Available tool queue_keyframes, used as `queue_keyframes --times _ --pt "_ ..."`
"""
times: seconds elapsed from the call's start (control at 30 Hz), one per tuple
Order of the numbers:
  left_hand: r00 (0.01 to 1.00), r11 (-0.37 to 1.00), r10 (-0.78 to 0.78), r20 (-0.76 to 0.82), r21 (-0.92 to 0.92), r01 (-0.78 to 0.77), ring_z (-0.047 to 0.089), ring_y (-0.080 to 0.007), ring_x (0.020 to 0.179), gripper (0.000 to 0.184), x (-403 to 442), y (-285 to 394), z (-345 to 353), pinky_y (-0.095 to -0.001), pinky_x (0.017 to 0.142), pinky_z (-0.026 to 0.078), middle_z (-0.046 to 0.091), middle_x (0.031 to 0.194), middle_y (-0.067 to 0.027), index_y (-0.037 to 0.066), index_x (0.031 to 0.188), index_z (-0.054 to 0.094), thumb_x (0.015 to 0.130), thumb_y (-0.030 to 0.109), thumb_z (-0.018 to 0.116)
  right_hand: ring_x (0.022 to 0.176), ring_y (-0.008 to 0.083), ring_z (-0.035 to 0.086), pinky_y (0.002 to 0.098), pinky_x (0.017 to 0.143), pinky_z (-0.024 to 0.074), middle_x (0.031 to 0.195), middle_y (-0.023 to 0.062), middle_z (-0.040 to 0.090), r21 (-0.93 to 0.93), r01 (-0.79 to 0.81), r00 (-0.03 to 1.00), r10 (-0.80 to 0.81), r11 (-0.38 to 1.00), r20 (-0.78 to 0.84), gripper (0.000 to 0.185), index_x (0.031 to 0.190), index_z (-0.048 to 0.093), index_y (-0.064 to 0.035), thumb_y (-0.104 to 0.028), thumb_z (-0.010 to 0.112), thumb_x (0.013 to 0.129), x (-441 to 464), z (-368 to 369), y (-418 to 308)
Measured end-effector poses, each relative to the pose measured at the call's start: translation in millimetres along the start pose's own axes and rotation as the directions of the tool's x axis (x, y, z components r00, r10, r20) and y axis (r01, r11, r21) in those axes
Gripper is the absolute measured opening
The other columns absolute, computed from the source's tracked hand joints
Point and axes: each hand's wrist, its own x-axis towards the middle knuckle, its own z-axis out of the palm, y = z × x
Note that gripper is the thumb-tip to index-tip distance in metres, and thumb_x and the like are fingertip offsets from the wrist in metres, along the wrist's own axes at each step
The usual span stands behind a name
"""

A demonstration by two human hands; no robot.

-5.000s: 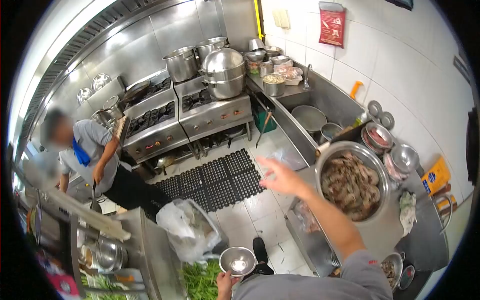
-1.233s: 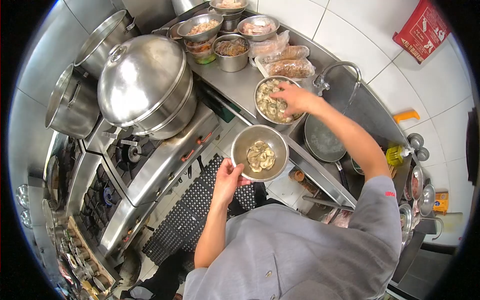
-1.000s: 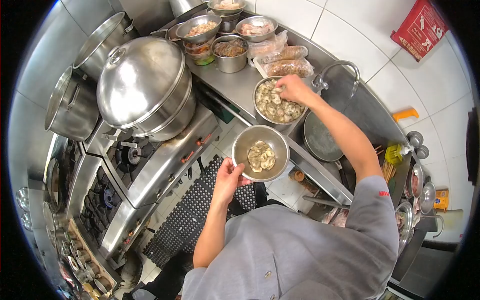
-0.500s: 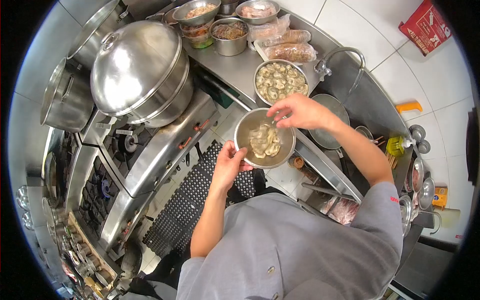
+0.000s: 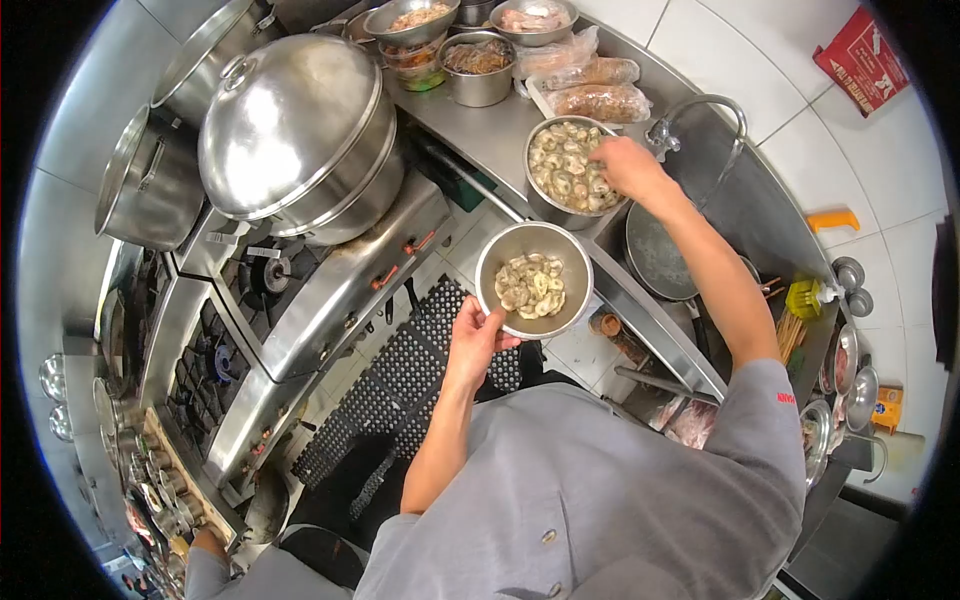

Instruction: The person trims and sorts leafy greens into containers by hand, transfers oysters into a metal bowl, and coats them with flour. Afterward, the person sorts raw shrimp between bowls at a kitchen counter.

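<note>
My left hand [image 5: 478,335] grips the near left rim of a round metal pan [image 5: 487,268], its thumb over the edge. A long handle runs from the pan toward the upper left. Several pale, curled pieces that look like peeled shrimp [image 5: 532,285] lie in it. Beyond it, a deeper metal pot [image 5: 562,212] on the steel counter is filled with similar pieces [image 5: 560,160]. My right hand [image 5: 632,168] reaches over that pot's right side, fingers curled down among the pieces. Its fingertips are partly hidden, so what they hold cannot be made out.
A big domed steamer [image 5: 290,130] stands on the stove at left. Bowls of food and wrapped rolls [image 5: 598,102] line the back counter. A tap [image 5: 700,110] arches over the sink, where a frying pan [image 5: 660,255] rests. Another person's arm [image 5: 207,550] shows at bottom left.
My right hand has moved from above the pan to the deeper pot and down among its pieces. The pieces in the pan now lie more spread out. Another person's arm has appeared at lower left.
</note>
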Motion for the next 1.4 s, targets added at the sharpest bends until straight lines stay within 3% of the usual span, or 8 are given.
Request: queue_keyframes --times 0.3,0.5,0.63,0.77,0.9,1.0,1.17,1.4 --pt "0.996 0.984 0.084 0.016 0.156 -0.085 0.061 -0.0089 0.065 0.011 4.1 6.0 -2.0 -0.0220 0.055 0.057 0.060 0.083 -0.0049 0.005 0.091 0.048 0.093 0.012 0.057 0.078 0.0253 0.068 0.0362 0.072 0.0531 0.085 0.0130 0.071 0.315 -0.052 0.998 0.056 0.948 -0.003 0.017 0.088 0.070 -0.0033 -0.005 0.066 0.071 19.4 -12.5 11.5" --pt "0.998 0.993 0.067 -0.021 0.096 -0.065 0.062 -0.0096 0.063 0.010 3.9 12.3 5.0 -0.0217 0.055 0.057 0.061 0.082 -0.0053 0.005 0.093 0.049 0.093 0.012 0.056 0.077 0.0105 0.065 0.0271 0.069 0.0540 0.091 0.0063 0.070 0.846 -0.215 0.963 -0.036 0.489 0.265 0.021 0.101 0.069 -0.0002 -0.009 0.069 0.082 -33.3 -61.1 -44.0" --pt "0.999 0.997 0.034 0.023 0.073 -0.036 0.065 -0.0121 0.065 0.008 6.9 18.7 5.6 -0.0211 0.054 0.056 0.063 0.084 -0.0070 0.005 0.092 0.048 0.093 0.011 0.054 0.076 0.0122 0.067 0.0249 0.067 0.0544 0.095 0.0068 0.071 0.810 -0.159 0.976 0.213 0.565 0.043 0.021 0.106 0.068 -0.0017 -0.012 0.064 0.089 -57.1 -72.4 -19.1" --pt "0.999 0.996 0.041 0.004 0.076 -0.041 0.064 -0.0114 0.065 0.008 7.9 9.9 -7.6 -0.0216 0.053 0.056 0.061 0.084 -0.0062 0.006 0.091 0.048 0.093 0.010 0.054 0.067 0.0127 0.065 0.0238 0.062 0.0527 0.081 0.0073 0.067 0.933 -0.240 0.631 0.773 0.268 -0.060 0.024 0.096 0.067 0.0003 -0.023 0.064 0.091 -80.3 -43.4 95.8" --pt "0.993 0.979 0.117 -0.018 0.169 -0.112 0.063 -0.0130 0.066 0.010 7.7 -6.6 -12.3 -0.0239 0.052 0.058 0.055 0.087 -0.0073 0.001 0.093 0.049 0.093 0.008 0.055 0.063 0.0149 0.064 0.0260 0.057 0.0523 0.077 0.0083 0.066 0.953 -0.295 0.479 0.853 -0.065 0.206 0.028 0.087 0.065 -0.0004 -0.028 0.065 0.090 -91.7 27.8 195.6" --pt "0.993 0.980 0.095 -0.067 0.183 -0.081 0.062 -0.0133 0.065 0.009 -0.3 -17.9 -8.8 -0.0238 0.051 0.058 0.056 0.088 -0.0077 0.000 0.094 0.050 0.093 0.007 0.056 0.061 0.0168 0.064 0.0282 0.056 0.0536 0.077 0.0094 0.066 0.960 -0.254 0.664 0.701 -0.115 0.260 0.030 0.084 0.065 -0.0018 -0.032 0.065 0.090 -79.1 27.5 201.7" --pt "0.961 0.995 0.088 -0.263 0.066 -0.073 0.062 -0.0114 0.064 0.006 -21.9 -50.6 8.6 -0.0229 0.052 0.057 0.061 0.086 -0.0074 0.002 0.095 0.051 0.092 0.006 0.055 0.068 0.0239 0.066 0.0338 0.062 0.0573 0.089 0.0132 0.066 0.559 -0.811 0.497 0.708 0.174 0.501 0.021 0.096 0.062 0.0071 -0.011 0.053 0.090 -49.6 51.2 201.8" --pt "0.892 0.990 0.059 -0.448 -0.086 -0.109 0.061 -0.0087 0.064 0.007 -66.5 -95.7 36.9 -0.0231 0.053 0.056 0.063 0.083 -0.0043 0.007 0.090 0.048 0.093 0.009 0.055 0.102 0.0294 0.061 0.0352 0.091 0.0499 0.108 0.0190 0.065 0.653 -0.221 0.851 0.183 -0.724 0.492 0.035 0.109 0.057 0.0126 -0.016 0.056 0.088 -18.6 34.0 238.2"
